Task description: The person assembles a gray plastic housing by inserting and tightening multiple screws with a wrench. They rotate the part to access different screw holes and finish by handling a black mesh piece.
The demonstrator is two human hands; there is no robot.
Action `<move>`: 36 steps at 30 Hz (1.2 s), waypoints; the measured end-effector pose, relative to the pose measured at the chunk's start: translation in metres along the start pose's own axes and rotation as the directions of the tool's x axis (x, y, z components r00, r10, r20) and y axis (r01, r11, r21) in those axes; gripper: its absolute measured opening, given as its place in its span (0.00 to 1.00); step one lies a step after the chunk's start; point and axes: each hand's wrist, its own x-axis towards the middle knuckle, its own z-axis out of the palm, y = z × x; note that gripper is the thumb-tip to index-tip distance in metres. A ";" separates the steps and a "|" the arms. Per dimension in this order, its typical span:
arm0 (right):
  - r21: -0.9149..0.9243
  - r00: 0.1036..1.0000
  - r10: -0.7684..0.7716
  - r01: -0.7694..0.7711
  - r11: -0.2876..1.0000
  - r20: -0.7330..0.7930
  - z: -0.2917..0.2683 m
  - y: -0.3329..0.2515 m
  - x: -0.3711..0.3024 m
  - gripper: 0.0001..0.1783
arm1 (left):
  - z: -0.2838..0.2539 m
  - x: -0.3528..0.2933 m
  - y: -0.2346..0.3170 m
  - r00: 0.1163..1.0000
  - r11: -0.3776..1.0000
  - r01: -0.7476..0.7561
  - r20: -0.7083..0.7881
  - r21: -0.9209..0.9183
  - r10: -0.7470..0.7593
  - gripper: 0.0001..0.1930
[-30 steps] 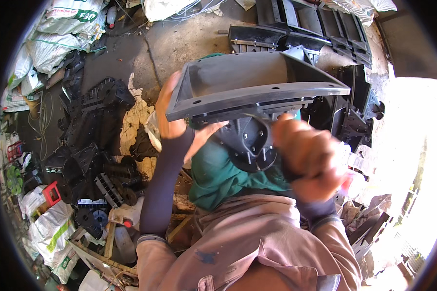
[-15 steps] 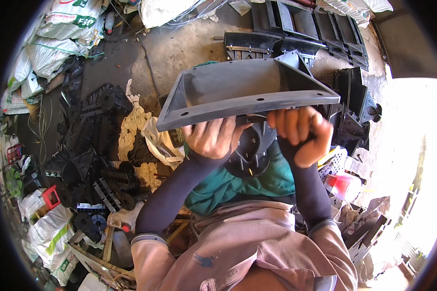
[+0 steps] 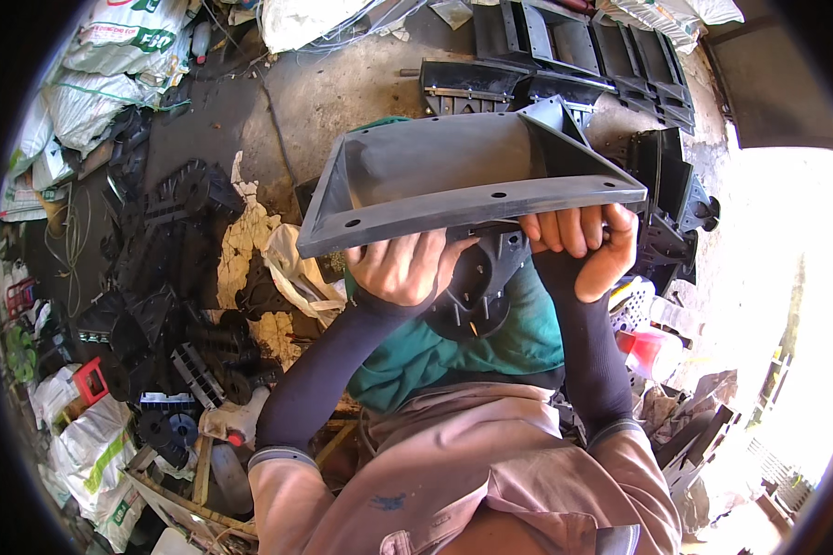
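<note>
A black hopper-like trough (image 3: pixel 453 157) with a flat flanged rim and bolt holes rests across my lap, its open side facing up. Below its near rim, my left hand (image 3: pixel 403 264) presses its fingers against the outer wall, holding it. On the right, my right hand (image 3: pixel 588 242) is curled beneath the same rim, fingertips tucked against the underside; whatever they grip is hidden. Between my wrists a black rounded bracket (image 3: pixel 477 287) with holes and small bolts shows under the trough, over the green cloth (image 3: pixel 389 361) on my legs.
More black troughs (image 3: pixel 565 46) stand in a row at the far right, with black assemblies (image 3: pixel 666 203) nearer. Dark parts (image 3: pixel 148 324) crowd the floor on the left, beside white sacks (image 3: pixel 93 453). A red-and-clear container (image 3: pixel 650 351) sits right of my arm.
My right hand has shifted slightly up and rightward, its fingers now tucked closer under the rim. The left hand and trough stay nearly in place.
</note>
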 end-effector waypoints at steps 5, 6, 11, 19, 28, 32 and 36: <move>-0.637 0.943 -0.225 0.333 0.695 0.247 0.049 0.022 -0.010 0.20 | 0.007 -0.001 0.000 0.999 0.995 -0.028 0.024 0.095 0.026 0.12; -0.887 0.848 -0.498 0.359 0.291 0.180 0.073 0.054 -0.016 0.10 | 0.009 -0.001 0.000 0.998 0.988 -0.069 -0.003 0.141 0.070 0.11; -0.428 0.888 -0.382 0.459 0.778 0.258 0.044 0.034 -0.031 0.15 | 0.006 0.000 0.001 0.999 0.995 -0.009 -0.039 0.101 0.013 0.13; -0.024 0.992 -0.067 0.070 0.997 0.109 0.013 0.010 -0.001 0.25 | 0.005 -0.002 0.001 0.999 0.999 0.033 0.009 0.025 -0.034 0.15; -0.427 0.934 -0.313 0.356 0.831 0.171 0.040 0.030 -0.028 0.17 | 0.001 0.000 0.002 0.998 0.992 0.028 0.047 0.120 -0.033 0.18; 0.001 1.000 -0.009 0.009 1.000 0.001 -0.001 0.003 -0.002 0.24 | 0.001 -0.001 0.000 0.999 0.998 0.019 0.033 0.056 -0.020 0.17; -0.036 0.996 -0.087 0.086 0.996 -0.030 0.018 0.014 -0.003 0.20 | 0.006 0.001 0.002 1.000 0.998 0.003 0.006 0.066 -0.004 0.16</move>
